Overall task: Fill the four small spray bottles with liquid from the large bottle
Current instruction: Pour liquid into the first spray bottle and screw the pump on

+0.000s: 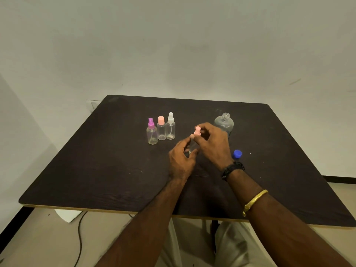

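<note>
Three small clear spray bottles stand in a row on the dark table (96, 160): one with a purple sprayer (152, 132), one with a pink cap (161, 129), one with a white sprayer (170, 127). My left hand (181, 160) grips the body of a fourth small bottle (192, 146), mostly hidden by my fingers. My right hand (212, 143) pinches its pink spray top (197, 131). The large clear bottle (224, 123) stands uncapped behind my right hand. Its blue cap (237, 154) lies on the table to the right of my wrist.
A white wall rises behind the table. A black cable (80, 237) and a white sheet (66, 214) lie on the floor below the table's front-left edge.
</note>
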Demonstrator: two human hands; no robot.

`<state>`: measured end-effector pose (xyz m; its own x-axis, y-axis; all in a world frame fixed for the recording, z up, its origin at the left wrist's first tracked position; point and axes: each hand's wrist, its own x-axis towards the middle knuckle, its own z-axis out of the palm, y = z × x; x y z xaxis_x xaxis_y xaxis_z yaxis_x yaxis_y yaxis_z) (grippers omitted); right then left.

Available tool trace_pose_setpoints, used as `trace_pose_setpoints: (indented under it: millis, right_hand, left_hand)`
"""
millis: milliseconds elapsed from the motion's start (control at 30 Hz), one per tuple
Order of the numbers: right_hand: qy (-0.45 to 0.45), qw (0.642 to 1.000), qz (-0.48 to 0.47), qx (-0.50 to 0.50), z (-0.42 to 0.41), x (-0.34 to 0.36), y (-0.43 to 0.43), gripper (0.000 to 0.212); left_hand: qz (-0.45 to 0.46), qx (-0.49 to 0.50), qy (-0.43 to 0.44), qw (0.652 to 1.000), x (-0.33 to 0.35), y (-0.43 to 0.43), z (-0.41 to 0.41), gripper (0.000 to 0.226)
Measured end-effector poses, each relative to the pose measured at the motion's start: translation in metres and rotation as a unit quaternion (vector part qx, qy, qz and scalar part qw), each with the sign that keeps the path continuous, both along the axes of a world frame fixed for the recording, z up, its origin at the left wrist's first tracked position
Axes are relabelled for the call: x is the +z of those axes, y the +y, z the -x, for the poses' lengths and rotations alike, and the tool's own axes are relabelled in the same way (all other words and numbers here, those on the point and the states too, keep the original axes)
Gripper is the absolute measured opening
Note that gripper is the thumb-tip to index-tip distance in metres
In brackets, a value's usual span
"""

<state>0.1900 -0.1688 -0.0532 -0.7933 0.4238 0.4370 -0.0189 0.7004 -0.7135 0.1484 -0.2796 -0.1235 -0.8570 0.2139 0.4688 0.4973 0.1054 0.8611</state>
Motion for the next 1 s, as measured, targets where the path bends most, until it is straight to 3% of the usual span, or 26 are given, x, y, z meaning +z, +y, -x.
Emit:
trace_pose_setpoints:
  millis: [333, 600, 1000]
  right_hand:
    - [-0.003, 0.997, 0.068, 0.026, 0.002, -0.005, -0.006, 0.030]
    - [0.015, 0.997, 0.067, -0.028, 0.005, -0.007, -0.012, 0.026]
    - [0.005, 0.998, 0.070, -0.008, 0.018, -0.008, -0.013, 0.030]
  left_hand:
    - [-0.003, 0.003, -0.016, 1.000, 0.000, -0.001, 0.000, 0.042]
    - [0.014, 0.018, -0.024, 0.999, 0.000, -0.001, -0.001, 0.041]
    - [-0.018, 0.055, -0.058, 0.997, -0.004, -0.001, 0.003, 0.048]
